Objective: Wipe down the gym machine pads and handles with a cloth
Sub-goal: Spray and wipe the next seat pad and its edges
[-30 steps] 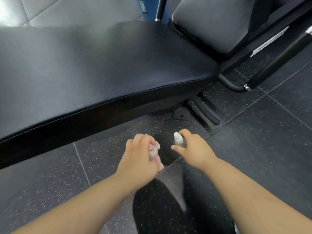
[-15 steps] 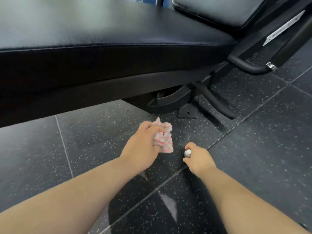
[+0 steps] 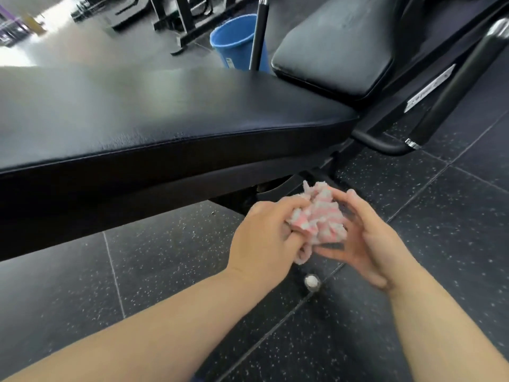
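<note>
**Cloth in hand, pads not yet wiped**

- Cloth (image 3: pixel 316 216): pink and white, bunched. I hold it in the air between both hands, below the front edge of the long pad (image 3: pixel 137 114) and touching no pad.
- Left hand (image 3: pixel 264 238): fingers curled into the cloth, gripping it.
- Right hand (image 3: pixel 366 244): fingers spread and cupped against the cloth's far side, not closed round it.
- Risks, as I judge them: the small bottle (image 3: pixel 311 281) stands on the floor (image 3: pixel 440 216) just under my hands, so a dropped wrist could tip it. A loose tail of cloth could drag on the speckled floor and carry grit to the pads.
- Around: short pad (image 3: pixel 336 51) and handle (image 3: pixel 454 86) to the right. Blue bin (image 3: pixel 234 40) and black bar (image 3: pixel 259 37) behind.
- In the way: nothing between the cloth and the long pad.
</note>
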Available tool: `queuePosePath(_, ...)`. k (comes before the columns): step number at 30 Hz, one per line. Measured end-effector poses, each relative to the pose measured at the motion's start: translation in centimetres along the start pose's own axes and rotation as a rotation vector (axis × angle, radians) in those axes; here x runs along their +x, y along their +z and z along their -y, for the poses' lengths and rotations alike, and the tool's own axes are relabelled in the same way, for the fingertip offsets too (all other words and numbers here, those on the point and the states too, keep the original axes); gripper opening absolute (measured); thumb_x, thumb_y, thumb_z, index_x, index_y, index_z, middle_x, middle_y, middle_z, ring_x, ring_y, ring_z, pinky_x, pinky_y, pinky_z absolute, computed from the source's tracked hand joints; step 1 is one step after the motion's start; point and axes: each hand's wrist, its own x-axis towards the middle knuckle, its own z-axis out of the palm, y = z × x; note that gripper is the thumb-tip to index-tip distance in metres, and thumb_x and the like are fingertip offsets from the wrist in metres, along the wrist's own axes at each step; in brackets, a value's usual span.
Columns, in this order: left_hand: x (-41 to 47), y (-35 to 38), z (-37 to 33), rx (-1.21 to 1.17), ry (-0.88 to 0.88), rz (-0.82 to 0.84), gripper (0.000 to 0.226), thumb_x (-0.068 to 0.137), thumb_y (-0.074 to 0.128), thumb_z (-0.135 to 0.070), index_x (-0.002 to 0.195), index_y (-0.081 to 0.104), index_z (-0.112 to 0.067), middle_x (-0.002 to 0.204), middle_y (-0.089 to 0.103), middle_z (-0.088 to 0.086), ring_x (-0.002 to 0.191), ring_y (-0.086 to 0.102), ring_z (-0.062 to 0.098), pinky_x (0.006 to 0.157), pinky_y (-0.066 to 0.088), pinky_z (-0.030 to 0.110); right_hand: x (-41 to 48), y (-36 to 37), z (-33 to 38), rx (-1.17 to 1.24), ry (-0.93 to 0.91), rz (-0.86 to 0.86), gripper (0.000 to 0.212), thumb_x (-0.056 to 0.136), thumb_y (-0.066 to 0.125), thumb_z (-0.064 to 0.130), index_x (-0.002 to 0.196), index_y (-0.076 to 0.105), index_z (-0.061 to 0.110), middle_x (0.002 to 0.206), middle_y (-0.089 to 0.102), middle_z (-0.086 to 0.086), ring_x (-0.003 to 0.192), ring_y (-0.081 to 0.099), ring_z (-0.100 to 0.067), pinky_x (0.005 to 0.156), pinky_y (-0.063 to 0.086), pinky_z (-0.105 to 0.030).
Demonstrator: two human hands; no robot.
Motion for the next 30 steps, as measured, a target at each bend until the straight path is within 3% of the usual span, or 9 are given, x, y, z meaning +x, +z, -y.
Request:
queuePosePath(3, 0.8, -2.2, -3.7, -0.096, 0.139, 0.029, 0.055, 0.089, 0.065, -0.017, 0.131, 0.048, -0.047, 0.116, 0.056, -0.025, 0.115, 0.049, 0.001, 0.094, 0.046, 0.023, 0.0, 2.4, 2.3, 0.180, -0.087, 0.194, 0.035, 0.097, 0.056, 0.021, 0.128, 0.061, 0.004, 0.116, 0.070, -0.017, 0.101, 0.068, -0.028, 0.081, 0.058, -0.040)
queuePosePath(7, -1.6, -8.8, -4.1, 0.344, 0.355, 0.050, 0.062, 0.088, 0.057, -0.029, 0.147, 0.039, -0.033, 0.153, 0.039, -0.015, 0.133, 0.044, 0.010, 0.108, 0.038, 0.027, 1.7, 6.6, 3.6, 0.337, -0.362, -0.202, 0.018, 0.092, 0.060, 0.003, 0.106, 0.065, 0.014, 0.094, 0.067, -0.004, 0.086, 0.063, -0.018, 0.073, 0.053, -0.035)
queuePosePath(10, -3.0, -15.3, -2.8, 0.851, 0.523, -0.207, 0.046, 0.084, 0.050, -0.022, 0.128, 0.063, -0.016, 0.135, 0.061, 0.001, 0.118, 0.057, 0.024, 0.093, 0.043, 0.039, 1.3, 13.7, 3.8, 0.069, -0.644, -0.352, 0.021, 0.083, 0.062, 0.017, 0.098, 0.064, 0.032, 0.104, 0.063, 0.008, 0.098, 0.060, -0.010, 0.086, 0.051, -0.032)
queuePosePath(13, -3.0, -20.1, -1.7, 1.132, 0.288, -0.233, 0.044, 0.085, 0.044, -0.024, 0.121, 0.065, -0.013, 0.129, 0.064, 0.007, 0.117, 0.059, 0.030, 0.092, 0.040, 0.042, 0.0, 19.8, 1.7, -0.234, -0.828, -0.326, 0.033, 0.078, 0.074, 0.014, 0.107, 0.063, 0.022, 0.118, 0.050, 0.005, 0.124, 0.046, -0.004, 0.102, 0.042, -0.018)
queuePosePath(16, -2.2, -21.3, -2.1, 1.167, 0.052, -0.165, 0.047, 0.088, 0.029, -0.035, 0.110, 0.064, -0.015, 0.115, 0.068, 0.006, 0.103, 0.063, 0.033, 0.080, 0.048, 0.043, 0.0, 21.5, 0.0, -0.253, -0.956, -0.269, 0.032, 0.074, 0.072, 0.012, 0.102, 0.060, 0.022, 0.109, 0.054, 0.000, 0.107, 0.049, 0.001, 0.093, 0.042, -0.012)
queuePosePath(19, -0.4, -21.2, -3.2, 1.077, -0.065, -0.207, 0.051, 0.090, 0.020, -0.040, 0.108, 0.061, -0.017, 0.109, 0.066, 0.006, 0.098, 0.058, 0.036, 0.076, 0.047, 0.044, 1.8, 20.9, -0.7, -0.387, -1.099, -0.210, 0.026, 0.076, 0.066, 0.021, 0.099, 0.055, 0.024, 0.099, 0.054, -0.007, 0.092, 0.050, -0.014, 0.081, 0.045, -0.019)
queuePosePath(22, 1.1, -20.8, -3.0, 1.070, -0.035, -0.170, 0.048, 0.092, 0.020, -0.038, 0.112, 0.058, -0.017, 0.113, 0.061, 0.007, 0.103, 0.055, 0.035, 0.082, 0.048, 0.048, 4.1, 18.5, -0.6, -0.509, -1.077, -0.306, 0.020, 0.079, 0.068, 0.020, 0.097, 0.058, 0.019, 0.097, 0.050, -0.006, 0.086, 0.043, -0.009, 0.072, 0.040, -0.017)
queuePosePath(26, 2.0, -20.5, -2.6, 0.986, -0.025, -0.088, 0.032, 0.101, 0.030, -0.030, 0.117, 0.054, -0.016, 0.120, 0.059, 0.005, 0.107, 0.054, 0.033, 0.087, 0.047, 0.048, 5.4, 15.4, 0.3, -0.311, -0.800, -0.576, 0.010, 0.082, 0.062, 0.014, 0.091, 0.059, 0.012, 0.105, 0.051, -0.005, 0.085, 0.043, -0.003, 0.078, 0.039, -0.010)
queuePosePath(30, 3.9, -18.7, -2.9, 0.916, 0.046, -0.026, 0.031, 0.104, 0.030, -0.029, 0.119, 0.054, -0.017, 0.123, 0.058, 0.003, 0.107, 0.055, 0.030, 0.085, 0.045, 0.044, 2.7, 19.7, -1.7, -0.317, -0.936, -0.366, 0.018, 0.077, 0.056, 0.018, 0.088, 0.064, 0.006, 0.096, 0.057, -0.008, 0.090, 0.051, -0.013, 0.085, 0.045, -0.020)
